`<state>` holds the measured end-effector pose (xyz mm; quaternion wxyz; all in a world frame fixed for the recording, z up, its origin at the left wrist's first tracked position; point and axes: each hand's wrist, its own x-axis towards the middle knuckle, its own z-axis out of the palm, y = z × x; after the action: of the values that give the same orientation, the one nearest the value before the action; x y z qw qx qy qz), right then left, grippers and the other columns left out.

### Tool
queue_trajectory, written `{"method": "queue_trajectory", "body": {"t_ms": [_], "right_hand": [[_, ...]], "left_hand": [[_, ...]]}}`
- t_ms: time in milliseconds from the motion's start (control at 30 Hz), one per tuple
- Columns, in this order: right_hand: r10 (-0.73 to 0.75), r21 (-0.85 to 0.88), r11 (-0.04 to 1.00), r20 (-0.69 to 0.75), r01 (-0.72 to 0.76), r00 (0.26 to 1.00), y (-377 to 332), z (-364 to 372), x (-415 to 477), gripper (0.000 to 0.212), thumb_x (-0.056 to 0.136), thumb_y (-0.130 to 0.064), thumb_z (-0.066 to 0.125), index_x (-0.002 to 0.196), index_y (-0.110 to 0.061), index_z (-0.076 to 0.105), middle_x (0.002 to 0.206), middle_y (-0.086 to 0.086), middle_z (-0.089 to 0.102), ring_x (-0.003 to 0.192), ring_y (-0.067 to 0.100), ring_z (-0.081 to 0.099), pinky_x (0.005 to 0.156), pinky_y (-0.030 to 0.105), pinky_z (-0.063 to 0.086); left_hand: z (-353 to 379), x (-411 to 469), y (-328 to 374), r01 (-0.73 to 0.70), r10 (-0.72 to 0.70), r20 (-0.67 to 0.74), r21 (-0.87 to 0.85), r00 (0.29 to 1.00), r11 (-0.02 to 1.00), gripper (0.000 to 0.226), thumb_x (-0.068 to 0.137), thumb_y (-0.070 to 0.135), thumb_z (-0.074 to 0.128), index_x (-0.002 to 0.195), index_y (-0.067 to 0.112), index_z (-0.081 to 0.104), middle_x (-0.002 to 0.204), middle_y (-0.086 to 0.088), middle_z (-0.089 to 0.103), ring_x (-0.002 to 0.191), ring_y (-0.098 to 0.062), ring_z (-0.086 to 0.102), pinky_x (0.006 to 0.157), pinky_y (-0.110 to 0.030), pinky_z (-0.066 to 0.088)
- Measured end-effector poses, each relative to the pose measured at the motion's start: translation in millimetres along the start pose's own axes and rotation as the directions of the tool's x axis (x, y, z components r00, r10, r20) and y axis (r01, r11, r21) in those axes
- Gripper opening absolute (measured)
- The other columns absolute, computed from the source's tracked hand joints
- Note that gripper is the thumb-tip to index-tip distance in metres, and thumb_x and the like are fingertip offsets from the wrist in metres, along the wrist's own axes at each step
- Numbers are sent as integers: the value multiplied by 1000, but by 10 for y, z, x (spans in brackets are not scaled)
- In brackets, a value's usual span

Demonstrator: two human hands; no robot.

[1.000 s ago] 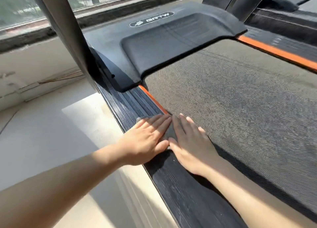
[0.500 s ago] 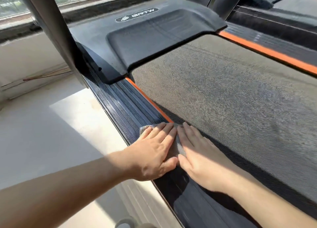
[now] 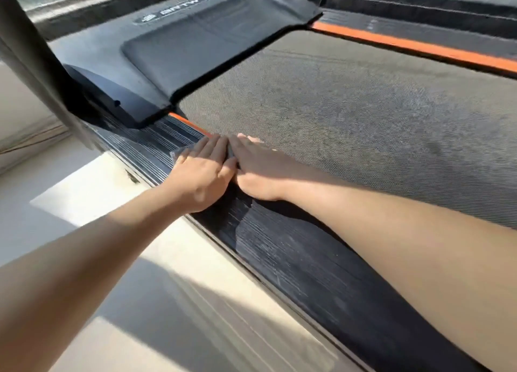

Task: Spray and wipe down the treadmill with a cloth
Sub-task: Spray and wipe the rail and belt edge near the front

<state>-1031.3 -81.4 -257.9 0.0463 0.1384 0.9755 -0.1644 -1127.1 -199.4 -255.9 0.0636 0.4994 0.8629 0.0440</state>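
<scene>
We press our left hand (image 3: 201, 176) and right hand (image 3: 260, 170) side by side, fingers straight and flat, on the small grey cloth (image 3: 179, 155), which shows only at its left edge beneath them. It lies on the treadmill's black ribbed side rail (image 3: 293, 254), touching the thin orange strip (image 3: 187, 122). The rail's long axis runs from our fingertips toward the dark moulded motor cover (image 3: 195, 55), so we judge the unwiped stretch lies straight ahead, both hands equally near.

Treadmill's black ribbed side rail (image 3: 293, 259) — grey cloth (image 3: 178, 155) flat on it
</scene>
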Motion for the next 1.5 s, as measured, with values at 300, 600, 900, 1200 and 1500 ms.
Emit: {"method": "queue_trajectory", "body": {"t_ms": [300,600,900,1200,1500], "right_hand": [[103,-93,991,93,-95,990,726,-64,-2031,70,101,-52,31,157,-16,10,163,0,18,148,12,19,121,30,18],[319,-6,948,-5,-319,948,752,-5,-1445,50,107,-41,21,153,-22,27,166,-1,9,153,16,1,122,51,7],[135,-110,975,-394,-192,909,988,-439,-1598,37,102,-46,40,120,-21,61,128,11,59,122,33,49,95,41,38],[405,472,855,-353,-213,843,1456,-235,-2506,24,92,-18,62,110,-30,73,97,-13,73,88,2,61,83,13,40],[551,787,451,126,-421,825,1932,-369,-3312,15,96,-18,61,96,-8,72,90,8,72,67,14,69,45,20,46]], "left_hand": [[309,-659,1340,-537,530,90,200,843,820,86,90,66,-2,155,9,2,163,-11,5,150,-24,2,121,-42,4],[115,87,1186,-455,429,253,55,867,889,57,103,47,20,153,21,27,158,0,31,144,-18,28,117,-31,20],[-319,207,1454,-480,490,-52,136,870,867,38,102,39,43,130,20,58,138,-8,53,134,-25,42,107,-35,35],[288,296,2055,-520,468,263,186,844,833,65,96,58,37,154,39,14,161,-4,16,142,-36,21,117,-48,21],[657,41,3251,-695,650,329,27,685,718,64,101,46,32,156,29,5,164,-8,-2,150,-28,-5,121,-45,4]]}}
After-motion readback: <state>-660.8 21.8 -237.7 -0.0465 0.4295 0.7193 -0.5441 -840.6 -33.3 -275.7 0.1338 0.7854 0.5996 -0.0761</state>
